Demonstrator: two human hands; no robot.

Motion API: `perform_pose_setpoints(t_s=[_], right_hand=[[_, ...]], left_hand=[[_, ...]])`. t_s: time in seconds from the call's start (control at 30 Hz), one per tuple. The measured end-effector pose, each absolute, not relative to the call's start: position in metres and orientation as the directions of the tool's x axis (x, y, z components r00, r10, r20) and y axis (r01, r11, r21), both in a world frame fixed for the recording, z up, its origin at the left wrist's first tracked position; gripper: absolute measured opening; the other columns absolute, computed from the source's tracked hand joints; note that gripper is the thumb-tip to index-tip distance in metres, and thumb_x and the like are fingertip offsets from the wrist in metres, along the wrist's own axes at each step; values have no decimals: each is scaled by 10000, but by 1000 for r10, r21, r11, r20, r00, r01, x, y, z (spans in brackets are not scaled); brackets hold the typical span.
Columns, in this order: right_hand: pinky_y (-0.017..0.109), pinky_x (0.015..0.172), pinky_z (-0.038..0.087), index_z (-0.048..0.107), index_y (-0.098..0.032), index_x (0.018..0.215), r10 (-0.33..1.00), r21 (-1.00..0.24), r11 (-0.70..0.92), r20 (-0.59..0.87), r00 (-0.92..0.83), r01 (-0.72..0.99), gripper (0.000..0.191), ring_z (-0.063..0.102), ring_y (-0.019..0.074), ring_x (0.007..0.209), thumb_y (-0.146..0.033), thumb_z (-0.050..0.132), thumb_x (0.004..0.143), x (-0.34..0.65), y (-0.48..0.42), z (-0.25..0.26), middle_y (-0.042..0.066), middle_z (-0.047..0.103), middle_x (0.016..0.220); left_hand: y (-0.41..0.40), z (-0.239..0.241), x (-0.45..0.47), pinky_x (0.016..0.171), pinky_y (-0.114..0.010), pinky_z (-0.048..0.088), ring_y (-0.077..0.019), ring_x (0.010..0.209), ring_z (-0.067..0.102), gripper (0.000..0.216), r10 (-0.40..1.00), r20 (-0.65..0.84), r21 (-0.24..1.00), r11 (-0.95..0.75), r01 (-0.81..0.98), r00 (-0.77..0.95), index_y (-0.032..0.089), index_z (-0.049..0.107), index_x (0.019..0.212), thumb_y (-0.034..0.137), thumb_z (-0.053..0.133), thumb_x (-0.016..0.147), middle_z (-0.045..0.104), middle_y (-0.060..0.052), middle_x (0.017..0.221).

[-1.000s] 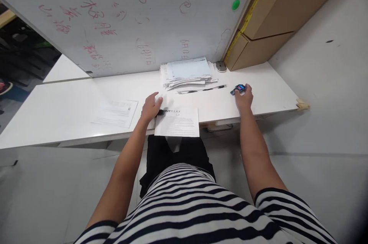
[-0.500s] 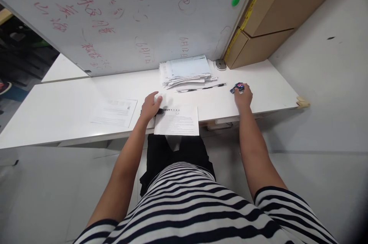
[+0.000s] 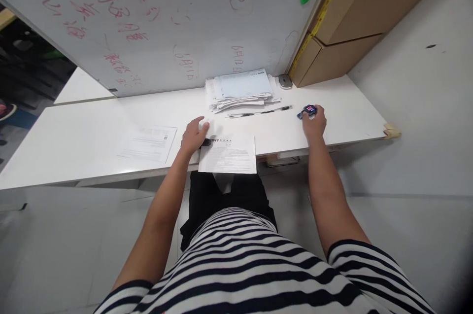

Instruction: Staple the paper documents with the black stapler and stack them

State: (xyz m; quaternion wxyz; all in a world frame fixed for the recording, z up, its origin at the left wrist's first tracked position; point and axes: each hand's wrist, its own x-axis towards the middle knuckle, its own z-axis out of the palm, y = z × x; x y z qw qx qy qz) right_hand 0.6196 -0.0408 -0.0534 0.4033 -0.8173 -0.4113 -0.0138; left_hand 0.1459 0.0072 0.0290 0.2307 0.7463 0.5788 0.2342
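Observation:
A dark smartwatch [image 3: 309,109] with a lit, coloured screen is gripped in my right hand [image 3: 315,122], low over the right part of the desk. My left hand [image 3: 193,135] is open, thumb and fingers apart, at the upper left corner of a printed sheet [image 3: 228,156]. That sheet juts past the desk's front edge. By my left wrist, a black object [image 3: 206,142] shows partly; the hand hides the rest, and I cannot tell what it is. A pen-like, black and white stick [image 3: 260,112] lies between my hands, farther back.
Behind the stick rests a stack of papers [image 3: 242,88], with a computer mouse [image 3: 285,81] beside it. More printed sheets [image 3: 148,144] lie left on the white desk [image 3: 92,119]. A whiteboard [image 3: 148,23] and cardboard boxes [image 3: 332,60] stand along the back.
The whole view has shifted slightly. Both hands keep about the same pose, and the smartwatch stays in my right hand.

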Motion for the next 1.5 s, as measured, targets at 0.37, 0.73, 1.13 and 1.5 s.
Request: perform_pose_setpoints(t_s=[0.37,0.73,1.13,1.5], right_hand=[[506,1119,269,366,-192,1380,600,-635,-254,488,634,730,562,259,276,1410,-375,455,856,575,-64,-17,153,312,1495],[322,614,539,559,-288,1078,793,-927,-316,-375,480,-201,382,649,235,925,-550,566,800,379,-191,-30,60,664,1031],[247,436,364,686,-198,868,853,-970,-235,-232,467,-53,336,575,133,513,-488,696,698,421,-200,-14,18,703,735],[244,437,395,677,-204,846,828,-988,-151,-144,541,-33,299,561,125,504,-466,686,702,448,-177,0,3,680,722]], left_hand=[[-8,41,137,1014,-375,419,-209,1295,445,464,927,288,723,-376,579,241,271,460,1327,501,291,961,498,-64,1393],[-33,28,90,950,-411,431,-273,1148,527,421,889,51,458,-425,781,455,243,578,1213,456,553,851,621,-76,1212],[-22,15,87,840,-398,435,-281,990,596,375,963,150,330,-261,907,222,237,597,1131,489,504,869,659,-90,1083],[-58,11,124,1117,-472,203,-284,1314,397,411,900,383,348,-350,870,209,214,534,1266,399,408,921,514,-120,1367]])
